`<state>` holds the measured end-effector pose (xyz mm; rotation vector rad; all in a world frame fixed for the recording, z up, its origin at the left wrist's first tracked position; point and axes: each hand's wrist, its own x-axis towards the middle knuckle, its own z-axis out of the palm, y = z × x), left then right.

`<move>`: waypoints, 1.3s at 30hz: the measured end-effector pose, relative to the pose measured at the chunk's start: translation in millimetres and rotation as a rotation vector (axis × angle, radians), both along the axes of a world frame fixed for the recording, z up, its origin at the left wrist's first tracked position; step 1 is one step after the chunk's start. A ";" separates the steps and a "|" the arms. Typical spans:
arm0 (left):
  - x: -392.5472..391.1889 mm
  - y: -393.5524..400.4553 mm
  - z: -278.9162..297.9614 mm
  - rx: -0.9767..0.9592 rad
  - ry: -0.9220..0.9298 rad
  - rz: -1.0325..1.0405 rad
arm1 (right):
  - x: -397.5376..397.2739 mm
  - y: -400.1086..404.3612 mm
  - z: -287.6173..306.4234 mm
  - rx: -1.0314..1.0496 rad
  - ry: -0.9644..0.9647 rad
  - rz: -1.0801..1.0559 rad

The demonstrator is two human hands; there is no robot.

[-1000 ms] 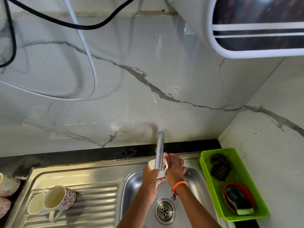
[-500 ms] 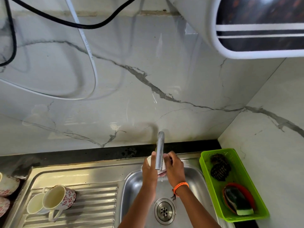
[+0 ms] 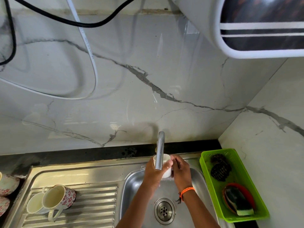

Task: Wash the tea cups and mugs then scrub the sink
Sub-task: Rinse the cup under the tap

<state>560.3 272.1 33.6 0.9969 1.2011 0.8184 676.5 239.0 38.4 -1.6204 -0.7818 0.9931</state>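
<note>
A small white cup (image 3: 167,171) is held under the steel tap (image 3: 159,150), above the sink basin (image 3: 133,185). My left hand (image 3: 153,172) grips the cup from the left with the thumb across its side. My right hand (image 3: 181,171) is curled against the cup's right side; an orange band circles that wrist. The tap's spout hides part of the cup's rim. Two mugs lie on the ribbed drainboard (image 3: 92,206): a floral mug (image 3: 57,199) on its side and a plain white cup (image 3: 35,205) beside it.
A green basket (image 3: 205,163) right of the sink holds two dark scrubbers (image 3: 219,168) and a sponge (image 3: 238,203) in an orange dish. Floral cups (image 3: 8,184) sit at the far left edge. The drain (image 3: 164,211) lies below my hands. Cables hang on the marble wall.
Both hands have turned the cup under the tap, shifting it slightly up and back. The mugs on the drainboard have stayed put.
</note>
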 end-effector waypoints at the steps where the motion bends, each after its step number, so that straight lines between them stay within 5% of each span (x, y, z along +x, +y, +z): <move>1: -3.7 -0.9 -1.7 0.061 0.016 -0.032 | 0.3 -4.3 2.2 -0.017 0.048 0.000; 9: -10.8 -26.0 -16.9 0.088 -0.079 -0.033 | -2.5 -23.0 12.7 -0.285 0.219 0.115; 23: 10.4 -16.6 7.8 -0.136 -0.122 -0.208 | 26.0 -10.3 12.7 -0.027 -0.116 0.036; 39: -22.2 19.3 6.1 -0.203 -0.146 0.272 | -15.1 20.9 17.4 -0.045 0.525 0.048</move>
